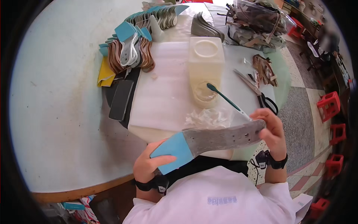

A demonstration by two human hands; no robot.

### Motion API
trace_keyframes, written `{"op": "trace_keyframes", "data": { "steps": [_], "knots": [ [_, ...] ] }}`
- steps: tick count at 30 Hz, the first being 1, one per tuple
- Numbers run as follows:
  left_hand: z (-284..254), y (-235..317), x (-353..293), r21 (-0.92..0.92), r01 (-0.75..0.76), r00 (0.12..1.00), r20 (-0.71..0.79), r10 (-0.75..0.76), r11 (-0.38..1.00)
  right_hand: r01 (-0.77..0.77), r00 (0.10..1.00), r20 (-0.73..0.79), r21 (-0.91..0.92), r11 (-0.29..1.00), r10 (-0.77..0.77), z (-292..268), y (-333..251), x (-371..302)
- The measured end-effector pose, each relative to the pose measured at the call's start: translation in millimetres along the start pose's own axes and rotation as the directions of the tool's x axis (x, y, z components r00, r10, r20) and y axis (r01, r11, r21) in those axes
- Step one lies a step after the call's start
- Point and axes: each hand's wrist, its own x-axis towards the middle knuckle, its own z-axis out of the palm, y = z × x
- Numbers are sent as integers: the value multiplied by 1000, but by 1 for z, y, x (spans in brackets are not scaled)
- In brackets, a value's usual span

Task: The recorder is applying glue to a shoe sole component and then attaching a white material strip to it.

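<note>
strap piece held between both hands above the near edge of the surface

the left hand [148, 164] is closed on the blue end of a long strap piece [216, 140], with the thumb lying across the blue patch and the fingers underneath. the right hand [272, 130] grips the opposite, grey end, which carries a row of small holes; the fingers curl over the top edge. the same hand also pinches a teal-handled brush [225, 99], whose handle runs up and to the left, its far end over a pale plastic container [206, 71]. the strap piece lies nearly level, slightly higher at the right, in front of the person's chest and just over the near rim of the round pale surface [56, 112].

a white foam sheet [164, 89] covers the middle of the surface, and the container lies on it. crumpled clear film [205, 117] rests on the sheet near the strap piece. a dark phone [121, 100] lies to the left of the sheet. behind it stands a fanned stack of strap pieces [130, 52] in blue, brown and grey, beside a yellow piece [105, 74]. scissors [257, 93] lie to the right of the container, near loose brown scraps [264, 69]. a clear bag of offcuts [257, 24] sits at the far edge. red stools [330, 106] stand on the tiled floor at right.
</note>
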Motion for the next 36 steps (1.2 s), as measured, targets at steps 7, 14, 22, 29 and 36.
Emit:
{"op": "trace_keyframes", "data": {
  "steps": [7,14,22,29,36],
  "knots": [
    [-24,6,11,151,-562,790,-195,582,813,191,805,-219,-784,590,-552,16,46,54],
    [-19,11,48,-314,-457,848,-437,301,832,177,856,-102,-862,475,-506,18,61,68],
    [-5,23,70,-330,-422,881,-369,296,845,4,942,-116,-934,358,-314,43,-10,59],
    [-3,15,65,-329,-441,852,-444,276,835,-83,984,-103,-987,134,-145,60,-29,78],
    [-1,15,65,-336,-414,869,-422,258,846,-105,986,-114,-992,77,-118,64,-28,84]
  ]
}}
